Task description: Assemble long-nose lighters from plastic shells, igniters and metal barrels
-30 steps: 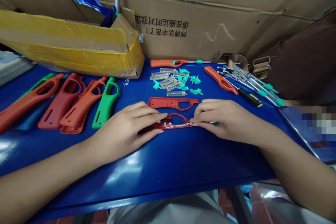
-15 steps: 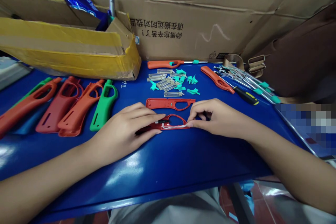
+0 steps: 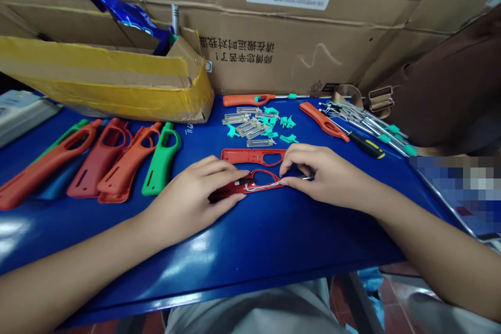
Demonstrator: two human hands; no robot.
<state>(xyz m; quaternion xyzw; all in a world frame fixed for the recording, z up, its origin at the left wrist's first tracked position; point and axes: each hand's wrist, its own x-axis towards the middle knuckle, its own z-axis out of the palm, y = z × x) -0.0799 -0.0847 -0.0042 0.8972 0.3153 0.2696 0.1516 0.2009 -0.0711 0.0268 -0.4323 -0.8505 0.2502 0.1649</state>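
My left hand [image 3: 191, 188] grips a red lighter shell half [image 3: 230, 188] lying on the blue table, thumb along its near edge and fingers over the far edge. Inside that shell sits a small black igniter piece [image 3: 243, 181], from which white wires [image 3: 263, 187] run right beneath the trigger loop. At the loop's right end, my right hand [image 3: 321, 175] is closed in a pinch; a short stretch of thin metal tube [image 3: 307, 178] shows between its fingers and palm. Just behind lies the matching red shell half [image 3: 238, 156], its right end touching or close to my right fingers.
Clear fuel tanks [image 3: 250, 128] and teal plastic pieces [image 3: 287, 122] are heaped beyond the shells. Orange, red and green lighter shells [image 3: 160, 162] lie left. A screwdriver [image 3: 366, 145] and metal tubes [image 3: 385, 128] lie right. A yellow-taped box [image 3: 148, 96] and large carton [image 3: 305, 57] stand behind.
The view has shifted slightly. My right hand has moved a little against the shells, now covering the far shell half's right end, and the metal tube shows by its palm.
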